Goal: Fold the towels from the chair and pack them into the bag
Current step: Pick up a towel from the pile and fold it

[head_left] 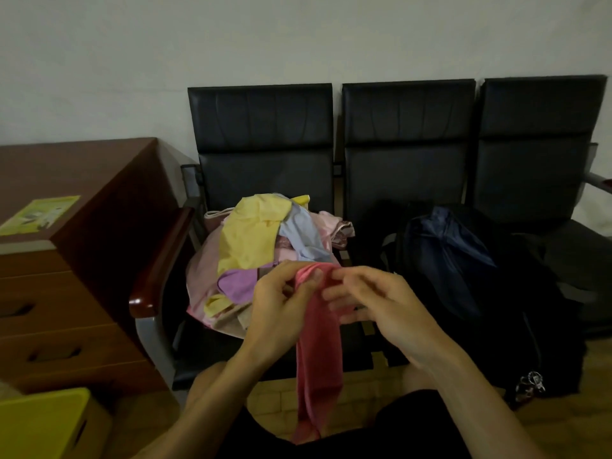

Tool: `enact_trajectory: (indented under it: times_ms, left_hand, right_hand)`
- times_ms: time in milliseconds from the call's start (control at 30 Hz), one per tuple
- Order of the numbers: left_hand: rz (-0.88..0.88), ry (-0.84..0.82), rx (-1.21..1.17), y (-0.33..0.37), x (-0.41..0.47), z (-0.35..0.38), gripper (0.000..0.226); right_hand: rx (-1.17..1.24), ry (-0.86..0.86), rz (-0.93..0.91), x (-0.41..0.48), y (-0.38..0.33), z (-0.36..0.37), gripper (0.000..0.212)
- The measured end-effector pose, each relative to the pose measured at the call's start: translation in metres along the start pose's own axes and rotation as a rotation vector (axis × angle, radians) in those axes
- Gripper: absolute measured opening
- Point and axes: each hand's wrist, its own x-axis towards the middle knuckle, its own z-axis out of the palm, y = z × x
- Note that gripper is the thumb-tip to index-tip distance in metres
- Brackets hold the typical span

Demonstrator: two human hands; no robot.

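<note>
Left grip (281,306) and right grip (384,309) are pinching the pink towel (318,359) along its top; soft and light, it is drooping below them, probably wanting corner holds.

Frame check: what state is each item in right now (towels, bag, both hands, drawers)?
pink towel: unfolded, hanging from the hands.
towel pile: loose unfolded heap on the left chair.
bag: on the middle chair, open, blue lining showing.
left hand: pinching the pink towel's top edge.
right hand: at the same edge; grip blurred.
drawers: shut.
</note>
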Motion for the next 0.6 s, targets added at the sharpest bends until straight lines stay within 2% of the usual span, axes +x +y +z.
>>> enact_trajectory:
  times_ms: [33, 67, 167, 233, 267, 300, 333, 433, 467, 600]
  left_hand:
    - [-0.012, -0.016, -0.005, -0.001, 0.003, -0.001, 0.022]
    - [-0.016, -0.038, -0.006, -0.002, 0.007, -0.002, 0.021]
    - [0.017, -0.124, 0.000, -0.002, 0.017, -0.002, 0.017]
    - [0.044, -0.201, -0.032, 0.000, 0.024, -0.002, 0.016]
    - [0.052, -0.238, -0.055, 0.002, 0.028, -0.002, 0.017]
    - [0.056, -0.271, -0.073, 0.004, 0.031, -0.003, 0.018]
    - [0.056, -0.302, -0.082, 0.006, 0.034, -0.005, 0.017]
    - [0.040, -0.364, -0.105, 0.008, 0.041, -0.014, 0.016]
    - [0.034, -0.371, -0.113, 0.008, 0.043, -0.020, 0.017]
    - [0.011, -0.373, -0.108, 0.007, 0.050, -0.043, 0.022]
  right_hand:
    - [-0.010, 0.065, -0.026, 0.003, 0.008, -0.003, 0.013]
    - [-0.029, 0.148, -0.036, 0.006, 0.019, -0.007, 0.010]
    - [-0.092, 0.338, 0.049, 0.018, 0.046, -0.020, 0.048]
    - [0.026, 0.240, 0.180, 0.024, 0.061, -0.026, 0.087]
    - [0.128, 0.153, 0.231, 0.028, 0.069, -0.030, 0.100]
    - [0.230, 0.054, 0.266, 0.031, 0.075, -0.032, 0.102]
    - [0.298, -0.036, 0.280, 0.034, 0.078, -0.032, 0.093]
    - [0.325, -0.141, 0.281, 0.043, 0.068, -0.034, 0.042]
    - [0.305, -0.185, 0.274, 0.046, 0.064, -0.037, 0.035]
    - [0.128, -0.421, 0.382, 0.058, 0.049, -0.044, 0.067]
